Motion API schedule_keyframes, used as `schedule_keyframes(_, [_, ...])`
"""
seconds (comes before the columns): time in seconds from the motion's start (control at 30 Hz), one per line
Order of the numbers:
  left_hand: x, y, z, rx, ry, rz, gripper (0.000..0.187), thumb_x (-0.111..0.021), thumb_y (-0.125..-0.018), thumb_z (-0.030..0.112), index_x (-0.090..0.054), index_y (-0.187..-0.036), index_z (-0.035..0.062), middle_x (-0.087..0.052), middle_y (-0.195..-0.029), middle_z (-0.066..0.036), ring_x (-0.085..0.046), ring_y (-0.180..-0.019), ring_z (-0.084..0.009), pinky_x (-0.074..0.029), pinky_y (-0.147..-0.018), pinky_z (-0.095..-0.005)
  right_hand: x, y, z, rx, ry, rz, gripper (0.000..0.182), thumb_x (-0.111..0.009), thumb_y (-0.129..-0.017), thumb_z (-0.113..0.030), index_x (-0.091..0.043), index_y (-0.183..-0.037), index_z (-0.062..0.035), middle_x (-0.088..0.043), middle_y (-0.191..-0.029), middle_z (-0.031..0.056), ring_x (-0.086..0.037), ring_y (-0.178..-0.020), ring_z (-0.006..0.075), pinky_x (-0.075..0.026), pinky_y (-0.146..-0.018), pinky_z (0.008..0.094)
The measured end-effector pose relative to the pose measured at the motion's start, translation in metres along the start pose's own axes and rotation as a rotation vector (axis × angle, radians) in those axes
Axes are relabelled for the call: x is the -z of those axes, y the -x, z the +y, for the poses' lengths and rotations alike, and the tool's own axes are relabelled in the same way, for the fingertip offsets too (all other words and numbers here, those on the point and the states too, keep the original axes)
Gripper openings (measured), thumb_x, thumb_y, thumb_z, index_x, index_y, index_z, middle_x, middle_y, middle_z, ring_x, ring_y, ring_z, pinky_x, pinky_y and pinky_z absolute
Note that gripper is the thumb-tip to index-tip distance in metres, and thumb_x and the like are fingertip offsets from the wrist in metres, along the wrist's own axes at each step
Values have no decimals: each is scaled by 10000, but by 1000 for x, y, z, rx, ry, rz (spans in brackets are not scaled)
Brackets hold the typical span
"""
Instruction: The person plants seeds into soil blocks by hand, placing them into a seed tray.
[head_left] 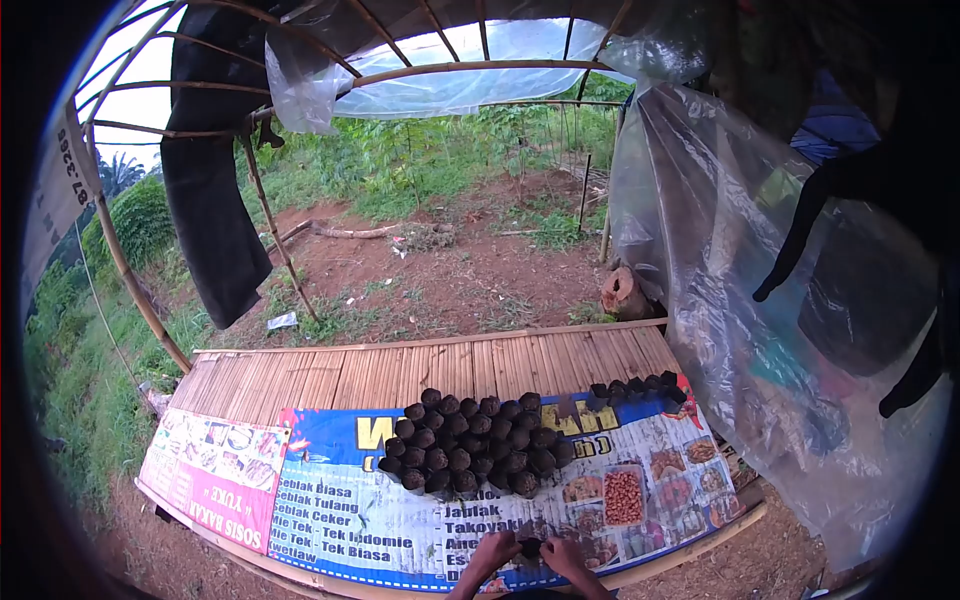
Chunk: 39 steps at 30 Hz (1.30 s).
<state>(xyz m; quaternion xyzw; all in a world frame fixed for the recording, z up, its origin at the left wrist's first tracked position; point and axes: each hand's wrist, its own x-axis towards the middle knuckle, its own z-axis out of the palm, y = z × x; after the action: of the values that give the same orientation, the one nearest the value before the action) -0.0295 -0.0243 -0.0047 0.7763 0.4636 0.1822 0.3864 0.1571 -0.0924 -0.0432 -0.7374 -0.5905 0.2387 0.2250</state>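
Note:
My left hand (496,550) and my right hand (561,556) are close together at the front edge of the table. Between them is a small black seedling bag (530,548), pinched by the fingers of both hands at opposite sides. Beyond my hands stands a tight cluster of black seedling bags (460,460), upright and filled with dark soil. A clear tray of reddish-brown seeds (623,496) lies to the right of the cluster. Farther back on the right, a short row of black seedling bags (636,388) sits by the banner's edge; their contents are too small to tell.
Printed banners (330,540) cover the front of the bamboo-slat table (400,372). Clear plastic sheeting (720,250) hangs on the right. Bamboo poles (275,225) hold up the shelter, and a cut log (622,291) rests past the back edge.

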Motion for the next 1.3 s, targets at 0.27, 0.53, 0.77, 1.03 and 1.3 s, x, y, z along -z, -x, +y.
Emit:
schedule_keyframes(0.27, [0, -7, -4, 25, 8, -39, 266, -636, -745, 252, -629, -775, -12, -626, -722, -223, -631, -680, -392, -499, -636, -464, -3, 0, 6, 18, -30, -11, 287, -591, -794, -337, -640, -733, -61, -618, -653, 182, -609, -668, 381, -487, -630, 479])
schedule_keyframes(0.53, [1, -11, -1, -50, 7, 31, 221, -636, -755, 213, -609, -771, -6, -622, -713, -217, -622, -673, -399, -495, -621, -464, -2, -3, 5, 42, -26, 24, 273, -589, -803, -316, -644, -750, -54, -619, -662, 192, -617, -675, 384, -487, -637, 480])
schedule_keyframes(0.77, [-4, -4, 10, 27, 38, 128, 206, -623, -762, 213, -595, -779, 9, -624, -697, -205, -627, -677, -395, -493, -635, -461, -11, -1, 13, -15, -43, -49, 256, -574, -841, -287, -623, -795, -40, -632, -709, 188, -624, -715, 385, -486, -637, 463])
schedule_keyframes(1.03, [-18, 12, 23, 253, -292, 137, 554, -598, -804, 551, -590, -800, -3, -628, -659, -239, -634, -644, -402, -488, -620, -505, 17, -3, -13, -11, 19, -102, 347, -555, -850, -390, -646, -812, -57, -641, -715, 198, -630, -729, 392, -496, -679, 472])
schedule_keyframes(1.3, [-19, 8, 10, 188, -128, 138, 261, -577, -778, 265, -616, -787, 7, -612, -694, -277, -618, -677, -446, -493, -653, -538, 9, -14, -7, 129, 208, -66, 322, -529, -853, -365, -679, -845, -80, -654, -742, 197, -636, -733, 387, -492, -731, 502])
